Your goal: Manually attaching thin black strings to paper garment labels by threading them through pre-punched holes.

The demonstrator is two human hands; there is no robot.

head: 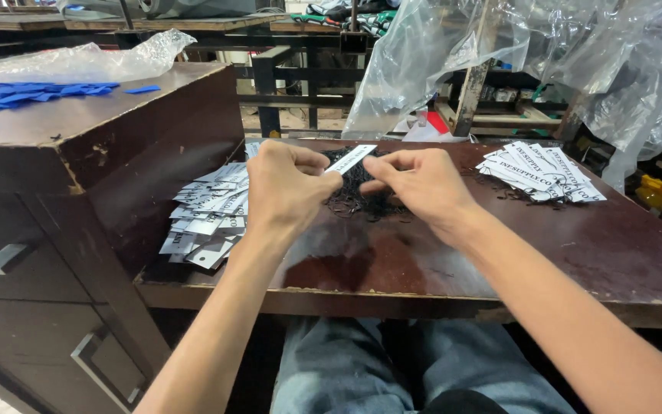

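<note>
1. Leftmost, at the upper left of the frame, blue scraps (28, 94) lie on a dark cabinet (78, 130), with crumpled clear plastic (116, 55) just behind them.
2. Next, at centre left, a loose heap of white tags (207, 215) lies on the worn brown table (576, 253), against the cabinet's side.
3. Over that heap's right edge, the left hand (285, 188) is curled, thumb and fingers pinched on one end of a single white tag (350, 159).
4. That tag slants up to the right, held above a pile of black strings (362, 192) at the middle of the table.
5. Right of centre, the right hand (419, 180) has its fingers pressed together just beside the tag's lower end, over the strings; whether it grips a string I cannot tell.
6. Farther right, a second stack of white tags (538, 170) lies fanned on the table, well apart from the hands.
7. Across the upper right of the frame, clear plastic bags (576, 54) hang.
</note>
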